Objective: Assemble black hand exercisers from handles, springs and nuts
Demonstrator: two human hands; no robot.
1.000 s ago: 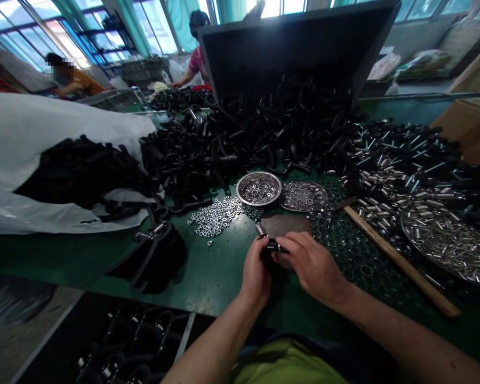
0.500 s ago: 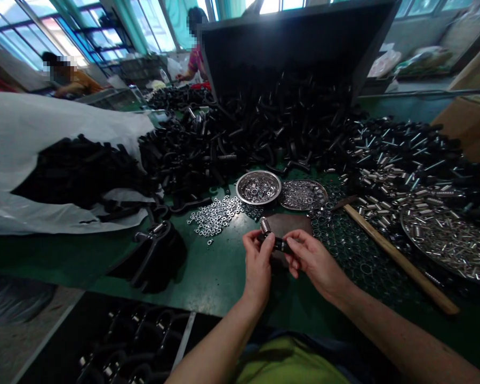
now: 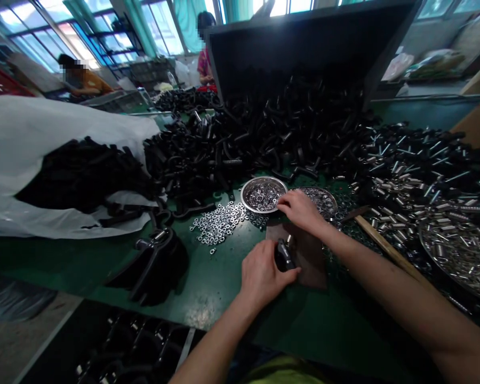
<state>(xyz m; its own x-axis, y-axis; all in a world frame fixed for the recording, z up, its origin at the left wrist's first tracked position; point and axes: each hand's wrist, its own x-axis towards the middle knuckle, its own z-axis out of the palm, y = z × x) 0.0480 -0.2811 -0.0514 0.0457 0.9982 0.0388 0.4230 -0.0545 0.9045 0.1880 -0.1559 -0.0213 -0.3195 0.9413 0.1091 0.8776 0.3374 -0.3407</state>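
My left hand (image 3: 259, 273) is closed round a black plastic part (image 3: 285, 256), holding it against a flat brown plate (image 3: 311, 264) on the table. A small metal coil spring (image 3: 289, 241) sticks out at the part's far end. My right hand (image 3: 301, 209) is at the right rim of a round metal bowl (image 3: 247, 207) filled with small shiny metal pieces. Its fingertips are pinched together; whatever may be between them is too small to make out. Beside the bowl, partly behind my right hand, lies a dish (image 3: 331, 198) of small metal parts.
Loose metal nuts (image 3: 220, 224) lie left of the bowl. A wooden-handled hammer (image 3: 384, 245), springs (image 3: 396, 200) and a tray of metal pins (image 3: 460, 256) are on the right. Black parts (image 3: 256, 133) heap up behind, beside a white sack (image 3: 64, 114). Two people sit beyond.
My right hand has left the black part and reached forward to the bowl. The left hand has lowered the part onto the brown plate and turned it. The view has shifted slightly.
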